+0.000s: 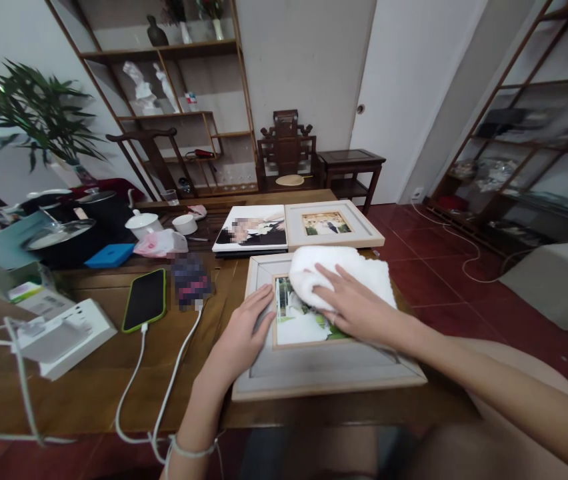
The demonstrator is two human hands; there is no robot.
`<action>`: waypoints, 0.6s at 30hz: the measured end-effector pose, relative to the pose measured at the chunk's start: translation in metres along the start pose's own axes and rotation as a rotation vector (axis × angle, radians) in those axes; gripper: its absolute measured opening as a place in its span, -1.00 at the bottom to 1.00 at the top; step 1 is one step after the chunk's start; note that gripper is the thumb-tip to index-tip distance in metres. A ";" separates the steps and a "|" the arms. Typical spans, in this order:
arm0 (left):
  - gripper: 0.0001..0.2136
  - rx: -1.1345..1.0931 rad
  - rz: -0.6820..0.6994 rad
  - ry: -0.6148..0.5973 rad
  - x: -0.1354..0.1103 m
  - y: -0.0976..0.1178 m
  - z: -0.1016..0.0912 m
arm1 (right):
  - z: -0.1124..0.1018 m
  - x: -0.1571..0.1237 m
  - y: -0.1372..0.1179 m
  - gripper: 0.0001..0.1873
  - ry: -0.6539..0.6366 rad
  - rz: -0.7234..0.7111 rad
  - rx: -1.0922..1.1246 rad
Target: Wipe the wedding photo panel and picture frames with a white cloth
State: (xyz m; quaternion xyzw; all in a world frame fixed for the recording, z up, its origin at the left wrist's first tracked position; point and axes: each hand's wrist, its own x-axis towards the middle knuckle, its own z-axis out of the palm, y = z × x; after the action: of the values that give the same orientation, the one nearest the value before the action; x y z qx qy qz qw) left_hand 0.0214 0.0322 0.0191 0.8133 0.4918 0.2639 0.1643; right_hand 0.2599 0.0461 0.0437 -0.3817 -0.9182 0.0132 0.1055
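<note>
A light wooden picture frame (309, 370) lies flat on the table in front of me, with a green and white photo (297, 327) inside it. My left hand (247, 327) rests on the frame's left side, fingers stretched out and touching the border. On the upper right of the photo, my right hand (351, 300) presses a bunched white cloth (337, 263), its fingers bent over the cloth. The cloth covers part of the photo and the frame's far right corner.
Behind lie a second framed photo (374, 237) and a white-edged picture (221, 233). To the left are a charging phone (145, 300), white cables (134, 380), a white box (77, 340), a blue box (109, 255), a teapot (144, 227) and a dark pot (64, 247).
</note>
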 end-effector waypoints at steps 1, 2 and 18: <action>-0.61 0.000 -0.006 -0.005 0.000 0.000 0.000 | 0.001 0.010 0.010 -0.56 0.012 -0.003 -0.045; -0.61 0.000 -0.011 -0.008 0.000 0.000 -0.001 | 0.002 0.020 0.019 -0.53 0.012 -0.011 -0.080; -0.61 0.015 -0.019 0.008 0.000 -0.003 0.005 | -0.042 -0.049 -0.080 -0.71 -0.278 -0.139 0.239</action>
State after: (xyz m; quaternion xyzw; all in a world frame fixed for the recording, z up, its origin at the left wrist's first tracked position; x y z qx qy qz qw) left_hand 0.0217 0.0339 0.0136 0.8088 0.5021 0.2619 0.1586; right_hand 0.2464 -0.0476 0.0845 -0.2967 -0.9400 0.1672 0.0230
